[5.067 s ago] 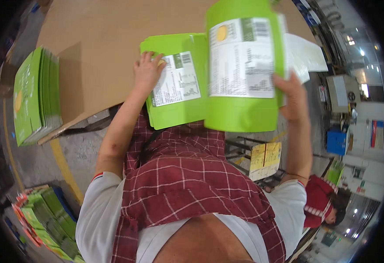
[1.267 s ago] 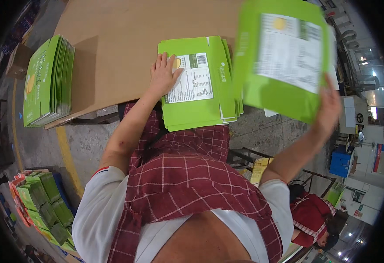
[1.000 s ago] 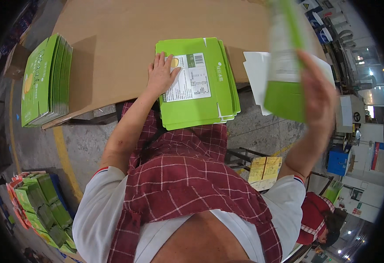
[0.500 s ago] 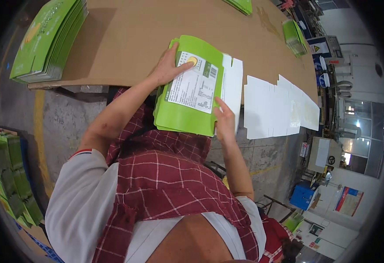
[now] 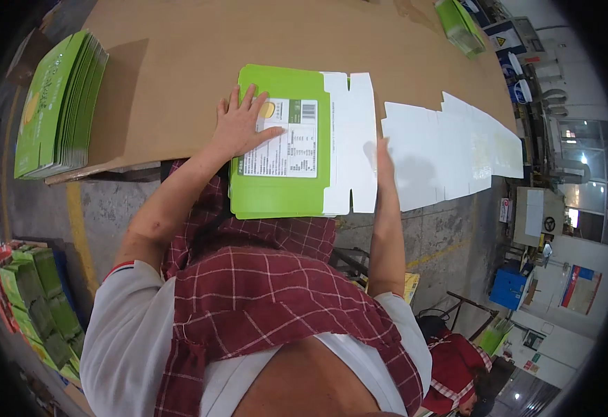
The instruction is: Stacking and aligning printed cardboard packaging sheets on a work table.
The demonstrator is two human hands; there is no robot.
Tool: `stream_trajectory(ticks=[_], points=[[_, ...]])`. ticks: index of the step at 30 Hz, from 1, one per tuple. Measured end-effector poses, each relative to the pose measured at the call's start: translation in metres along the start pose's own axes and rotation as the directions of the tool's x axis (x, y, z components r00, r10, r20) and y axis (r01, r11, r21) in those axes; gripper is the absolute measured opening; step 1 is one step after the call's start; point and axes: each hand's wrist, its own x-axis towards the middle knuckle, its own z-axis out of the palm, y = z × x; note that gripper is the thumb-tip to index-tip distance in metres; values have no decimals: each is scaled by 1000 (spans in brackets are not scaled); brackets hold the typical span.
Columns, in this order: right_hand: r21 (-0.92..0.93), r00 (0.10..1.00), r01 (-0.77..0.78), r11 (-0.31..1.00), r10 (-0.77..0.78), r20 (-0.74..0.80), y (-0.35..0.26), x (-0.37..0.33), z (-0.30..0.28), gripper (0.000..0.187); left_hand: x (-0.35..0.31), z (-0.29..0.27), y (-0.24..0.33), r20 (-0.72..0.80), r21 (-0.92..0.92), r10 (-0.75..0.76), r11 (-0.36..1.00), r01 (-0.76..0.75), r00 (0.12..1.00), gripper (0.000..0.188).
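A flat green-and-white carton blank (image 5: 280, 194) lies in front of me at the near edge of the table, its white flap pointing right. More blanks seem to be stacked beneath it. My left hand (image 5: 238, 128) rests on its printed green panel with the fingers spread. My right hand (image 5: 385, 167) stands edge-on at the right side of the white flap, fingers pointing away from me. The right fingers look stretched out but are slightly blurred. Beside this hand, overlapping white blanks (image 5: 432, 149) lie fanned out to the right.
The brown table (image 5: 179, 83) holds a stack of green cartons (image 5: 54, 111) at the left and another green stack (image 5: 460, 28) at the far right. Bundled green cartons (image 5: 40, 299) stand low at the left. Another person (image 5: 450, 368) is behind at the lower right.
The tilted blank now lies flat and squared, showing more of its white flap. My left hand has spread on its panel. My right hand has moved from the green part to the flap's right edge.
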Motion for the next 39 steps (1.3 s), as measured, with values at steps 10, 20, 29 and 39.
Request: stream_trajectory(ticks=[10, 20, 29, 39], points=[[-989, 967, 144, -27, -210, 147, 11, 1, 61, 67, -4, 11, -1, -111, -81, 22, 996, -31, 994, 81], [-978, 832, -59, 202, -531, -159, 6, -67, -65, 66, 4, -6, 2, -91, -12, -12, 1000, 11, 996, 78], [-989, 973, -148, -13, -182, -143, 30, -64, -89, 51, 1, -3, 15, 8, -109, -28, 994, 29, 1000, 81], [-986, 983, 158, 51, -98, 152, 7, -58, -55, 44, 6, -4, 12, 4, -116, -24, 993, 24, 1000, 83]])
